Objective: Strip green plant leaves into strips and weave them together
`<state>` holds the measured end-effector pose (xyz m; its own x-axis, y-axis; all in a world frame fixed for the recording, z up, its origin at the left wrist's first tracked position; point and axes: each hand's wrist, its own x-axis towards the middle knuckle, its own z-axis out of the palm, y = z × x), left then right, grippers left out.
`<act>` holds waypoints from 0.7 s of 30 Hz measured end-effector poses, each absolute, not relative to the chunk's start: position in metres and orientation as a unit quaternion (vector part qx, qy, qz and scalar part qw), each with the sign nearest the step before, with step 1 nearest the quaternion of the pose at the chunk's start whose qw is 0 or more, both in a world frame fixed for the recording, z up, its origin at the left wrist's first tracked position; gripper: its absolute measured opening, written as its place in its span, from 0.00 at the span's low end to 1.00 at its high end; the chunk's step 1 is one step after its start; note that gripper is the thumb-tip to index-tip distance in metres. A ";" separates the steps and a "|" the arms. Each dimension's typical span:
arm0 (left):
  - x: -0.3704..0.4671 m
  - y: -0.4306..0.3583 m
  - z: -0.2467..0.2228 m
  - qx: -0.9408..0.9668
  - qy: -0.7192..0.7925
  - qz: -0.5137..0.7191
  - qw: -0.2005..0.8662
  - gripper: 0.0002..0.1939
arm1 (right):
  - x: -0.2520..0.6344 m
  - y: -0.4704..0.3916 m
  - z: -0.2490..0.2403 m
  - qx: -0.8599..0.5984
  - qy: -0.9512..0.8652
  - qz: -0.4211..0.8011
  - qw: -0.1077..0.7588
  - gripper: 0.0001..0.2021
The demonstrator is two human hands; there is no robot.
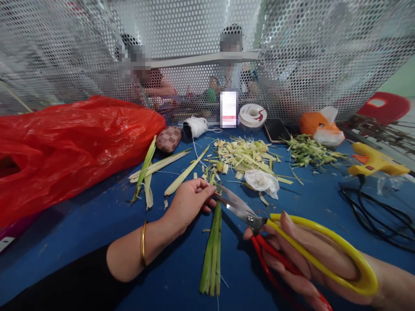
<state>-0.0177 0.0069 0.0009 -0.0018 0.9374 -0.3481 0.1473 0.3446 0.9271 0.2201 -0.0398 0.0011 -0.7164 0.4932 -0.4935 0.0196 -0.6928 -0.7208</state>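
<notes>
Apparently, left hand: pinching flat stalks | right hand: gripping open, loop-handled scissors

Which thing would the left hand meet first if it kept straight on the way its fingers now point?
Most likely the open blades of the scissors, just beyond the fingertips of the left hand, though one view leaves unclear whether they are level with it.
</notes>
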 end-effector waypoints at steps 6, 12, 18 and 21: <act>-0.017 0.005 0.000 0.470 0.596 0.362 0.542 0.07 | 0.217 -0.039 0.003 -0.343 -0.374 0.850 0.142 0.29; -0.016 0.002 0.002 0.450 0.579 0.367 0.572 0.07 | 0.217 -0.042 0.006 -0.357 -0.356 0.852 0.141 0.28; -0.016 0.001 -0.002 0.466 0.577 0.375 0.556 0.08 | 0.216 -0.042 0.007 -0.378 -0.328 0.855 0.135 0.27; -0.016 0.001 -0.004 0.474 0.579 0.370 0.551 0.08 | 0.217 -0.041 0.007 -0.394 -0.317 0.853 0.129 0.28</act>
<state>-0.0164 0.0011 -0.0044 0.0570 0.9559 -0.2879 0.1411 0.2778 0.9502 0.2173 -0.0414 0.0068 -0.6560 0.4705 -0.5902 0.0297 -0.7653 -0.6430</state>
